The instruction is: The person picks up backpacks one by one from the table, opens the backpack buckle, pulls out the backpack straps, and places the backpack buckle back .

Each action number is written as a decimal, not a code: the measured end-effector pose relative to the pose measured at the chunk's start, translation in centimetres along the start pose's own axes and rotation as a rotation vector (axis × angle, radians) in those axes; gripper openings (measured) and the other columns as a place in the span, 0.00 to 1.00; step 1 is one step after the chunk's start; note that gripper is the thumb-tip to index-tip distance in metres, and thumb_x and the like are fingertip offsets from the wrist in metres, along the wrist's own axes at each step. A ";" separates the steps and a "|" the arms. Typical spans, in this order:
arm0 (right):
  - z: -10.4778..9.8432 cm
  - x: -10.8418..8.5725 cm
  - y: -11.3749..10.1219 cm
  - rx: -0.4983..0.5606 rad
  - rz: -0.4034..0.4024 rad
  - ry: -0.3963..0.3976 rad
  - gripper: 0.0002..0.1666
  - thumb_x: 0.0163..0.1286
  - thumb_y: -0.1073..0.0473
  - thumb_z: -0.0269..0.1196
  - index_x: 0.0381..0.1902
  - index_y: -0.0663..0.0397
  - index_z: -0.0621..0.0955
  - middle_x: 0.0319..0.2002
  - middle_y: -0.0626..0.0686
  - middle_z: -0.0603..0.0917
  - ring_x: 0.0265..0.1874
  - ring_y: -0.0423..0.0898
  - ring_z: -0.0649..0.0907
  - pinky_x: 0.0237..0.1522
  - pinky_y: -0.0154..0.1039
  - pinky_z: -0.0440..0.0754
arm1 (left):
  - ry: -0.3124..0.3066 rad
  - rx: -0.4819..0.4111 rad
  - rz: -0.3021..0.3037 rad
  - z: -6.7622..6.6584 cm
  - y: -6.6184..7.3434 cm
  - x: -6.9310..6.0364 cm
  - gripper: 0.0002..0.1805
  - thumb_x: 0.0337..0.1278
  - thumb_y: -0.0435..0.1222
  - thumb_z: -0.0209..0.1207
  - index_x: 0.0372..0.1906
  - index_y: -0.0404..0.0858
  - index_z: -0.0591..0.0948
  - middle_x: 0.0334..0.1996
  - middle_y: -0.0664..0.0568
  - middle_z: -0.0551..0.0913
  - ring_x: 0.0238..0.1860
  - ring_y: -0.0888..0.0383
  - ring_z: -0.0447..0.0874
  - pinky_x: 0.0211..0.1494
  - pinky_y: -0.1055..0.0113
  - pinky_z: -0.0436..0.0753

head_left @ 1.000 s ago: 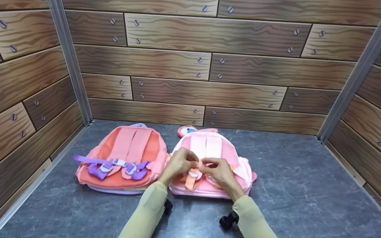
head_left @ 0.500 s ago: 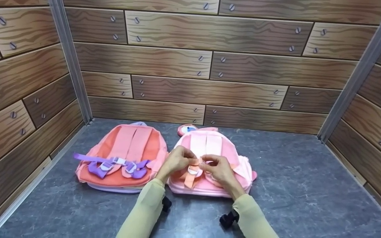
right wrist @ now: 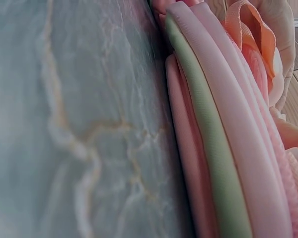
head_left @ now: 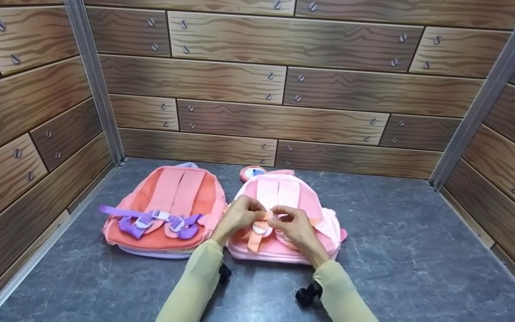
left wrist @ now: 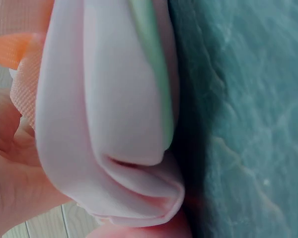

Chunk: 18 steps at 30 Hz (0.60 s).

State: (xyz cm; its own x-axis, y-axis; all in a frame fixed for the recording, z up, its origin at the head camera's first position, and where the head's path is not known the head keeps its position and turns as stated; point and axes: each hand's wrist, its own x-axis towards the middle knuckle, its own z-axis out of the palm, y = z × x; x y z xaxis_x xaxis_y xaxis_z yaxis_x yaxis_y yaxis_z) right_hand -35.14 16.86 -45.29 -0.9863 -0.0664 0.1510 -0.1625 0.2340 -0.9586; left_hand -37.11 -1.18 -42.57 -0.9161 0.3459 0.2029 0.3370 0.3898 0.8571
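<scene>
A pink backpack [head_left: 320, 197] lies with its shoulder straps up, right of centre in the head view. Over the lower part of its back, both hands meet at a small pale-orange buckle [head_left: 270, 216] on orange webbing. My left hand [head_left: 239, 219] pinches the buckle's left side between thumb and fingertips. From the other side, my right hand [head_left: 297, 226] pinches its right side. Below them hang a white strap adjuster [head_left: 259, 228] and a loose orange strap end [head_left: 254, 242]. Fingers hide most of the buckle, so whether its halves are joined cannot be told.
A coral backpack [head_left: 143, 192] with purple straps [head_left: 134, 227] and a white buckle [head_left: 161, 215] lies against the pink one on the left. Behind the pink backpack shows a plush piece with an eye [head_left: 254, 172]. Wood-patterned walls [head_left: 239, 80] enclose the dark marbled table [head_left: 396, 250].
The head view has tilted slightly, so everything sits a little higher. Both hands stay at the buckle, with only slight finger shifts; the backpacks lie as before.
</scene>
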 end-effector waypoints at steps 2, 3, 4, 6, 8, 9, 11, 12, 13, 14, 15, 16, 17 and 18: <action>0.0 0.0 0.0 0.021 -0.001 -0.004 0.20 0.57 0.70 0.70 0.49 0.65 0.83 0.45 0.60 0.85 0.34 0.42 0.80 0.34 0.31 0.78 | -0.010 -0.005 -0.008 0.0 0.1 0.0 0.05 0.54 0.28 0.63 0.33 0.30 0.86 0.24 0.52 0.83 0.25 0.64 0.73 0.32 0.73 0.73; 0.0 0.0 0.0 0.032 -0.001 -0.004 0.20 0.56 0.69 0.70 0.49 0.64 0.84 0.45 0.59 0.85 0.34 0.42 0.80 0.34 0.31 0.78 | -0.011 -0.006 -0.013 0.0 0.1 0.0 0.05 0.55 0.28 0.62 0.33 0.30 0.86 0.22 0.54 0.81 0.25 0.64 0.72 0.31 0.74 0.72; 0.0 0.0 0.0 0.044 0.002 -0.005 0.20 0.56 0.69 0.70 0.49 0.64 0.84 0.45 0.59 0.85 0.34 0.41 0.80 0.35 0.30 0.78 | -0.012 -0.007 -0.020 0.0 0.1 0.0 0.05 0.55 0.28 0.62 0.33 0.30 0.86 0.22 0.56 0.80 0.25 0.64 0.72 0.30 0.74 0.71; 0.0 0.0 0.1 0.059 0.000 -0.006 0.20 0.56 0.68 0.71 0.49 0.63 0.84 0.46 0.57 0.85 0.34 0.41 0.79 0.35 0.30 0.78 | -0.006 -0.008 -0.033 0.2 0.2 0.0 0.05 0.56 0.28 0.61 0.33 0.30 0.86 0.21 0.58 0.77 0.24 0.64 0.71 0.29 0.74 0.70; 0.0 0.1 0.2 0.069 -0.002 -0.010 0.20 0.56 0.68 0.71 0.49 0.63 0.84 0.45 0.56 0.85 0.34 0.41 0.79 0.35 0.30 0.78 | 0.000 -0.015 -0.044 0.4 0.2 0.0 0.05 0.56 0.28 0.60 0.33 0.30 0.85 0.22 0.58 0.76 0.24 0.64 0.70 0.27 0.75 0.70; -0.1 0.1 0.3 0.070 -0.004 -0.012 0.20 0.56 0.68 0.71 0.48 0.63 0.84 0.45 0.55 0.85 0.34 0.41 0.79 0.34 0.30 0.78 | 0.000 -0.020 -0.049 0.5 0.2 0.0 0.05 0.56 0.27 0.60 0.33 0.30 0.85 0.22 0.58 0.76 0.23 0.64 0.70 0.26 0.75 0.69; -0.2 0.1 0.3 0.073 -0.007 -0.018 0.19 0.56 0.68 0.71 0.47 0.62 0.85 0.43 0.54 0.85 0.34 0.42 0.79 0.34 0.30 0.78 | 0.001 -0.028 -0.053 0.7 0.3 0.1 0.05 0.56 0.27 0.59 0.32 0.30 0.85 0.21 0.58 0.75 0.22 0.64 0.69 0.25 0.75 0.69; -0.2 0.2 0.3 0.073 -0.007 -0.021 0.19 0.56 0.68 0.71 0.47 0.62 0.85 0.43 0.53 0.85 0.34 0.42 0.79 0.34 0.30 0.78 | 0.000 -0.035 -0.053 0.8 0.3 0.1 0.05 0.56 0.27 0.59 0.32 0.30 0.85 0.21 0.58 0.75 0.22 0.65 0.69 0.25 0.75 0.69; -0.2 0.1 0.4 0.075 -0.004 -0.024 0.19 0.56 0.67 0.71 0.47 0.62 0.85 0.42 0.53 0.85 0.34 0.41 0.79 0.34 0.30 0.77 | -0.003 -0.046 -0.052 0.8 0.4 0.1 0.06 0.56 0.27 0.59 0.32 0.30 0.85 0.21 0.58 0.75 0.22 0.65 0.69 0.25 0.75 0.69; -0.2 0.1 0.4 0.074 0.000 -0.025 0.19 0.56 0.67 0.71 0.47 0.61 0.85 0.41 0.52 0.85 0.34 0.41 0.79 0.34 0.30 0.77 | -0.005 -0.051 -0.048 0.8 0.4 0.0 0.05 0.56 0.27 0.60 0.32 0.30 0.85 0.21 0.57 0.76 0.22 0.65 0.69 0.25 0.75 0.69; -0.2 0.1 0.4 0.074 0.002 -0.024 0.19 0.56 0.67 0.71 0.47 0.61 0.85 0.41 0.52 0.85 0.34 0.41 0.79 0.34 0.30 0.77 | -0.006 -0.052 -0.043 0.8 0.4 0.0 0.05 0.56 0.28 0.60 0.32 0.30 0.86 0.21 0.57 0.77 0.22 0.65 0.69 0.26 0.75 0.69; -0.2 0.1 0.4 0.077 0.006 -0.022 0.19 0.56 0.67 0.71 0.47 0.61 0.85 0.40 0.52 0.86 0.34 0.41 0.79 0.34 0.30 0.77 | -0.004 -0.051 -0.035 0.7 0.4 0.0 0.05 0.57 0.28 0.61 0.33 0.30 0.86 0.21 0.56 0.79 0.23 0.65 0.70 0.28 0.75 0.70; -0.2 0.2 0.5 0.080 0.009 -0.021 0.19 0.56 0.66 0.71 0.48 0.61 0.85 0.41 0.52 0.86 0.34 0.41 0.79 0.34 0.29 0.77 | -0.005 -0.049 -0.025 0.6 0.4 0.0 0.05 0.57 0.29 0.61 0.33 0.31 0.86 0.23 0.54 0.81 0.24 0.64 0.71 0.29 0.74 0.71; -0.2 0.2 0.5 0.082 0.013 -0.020 0.19 0.56 0.66 0.71 0.48 0.61 0.85 0.41 0.52 0.85 0.34 0.41 0.79 0.34 0.29 0.77 | -0.005 -0.046 -0.016 0.4 0.3 0.0 0.05 0.57 0.29 0.62 0.34 0.31 0.87 0.24 0.52 0.83 0.25 0.64 0.72 0.30 0.74 0.72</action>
State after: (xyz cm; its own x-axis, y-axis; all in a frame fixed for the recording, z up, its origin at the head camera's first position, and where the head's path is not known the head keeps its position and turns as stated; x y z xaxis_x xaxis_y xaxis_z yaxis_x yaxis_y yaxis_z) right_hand -35.39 17.15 -45.69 -0.9874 -0.0834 0.1342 -0.1459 0.1546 -0.9772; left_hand -36.94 -0.68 -42.52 -0.9200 0.3443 0.1871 0.3122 0.3554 0.8810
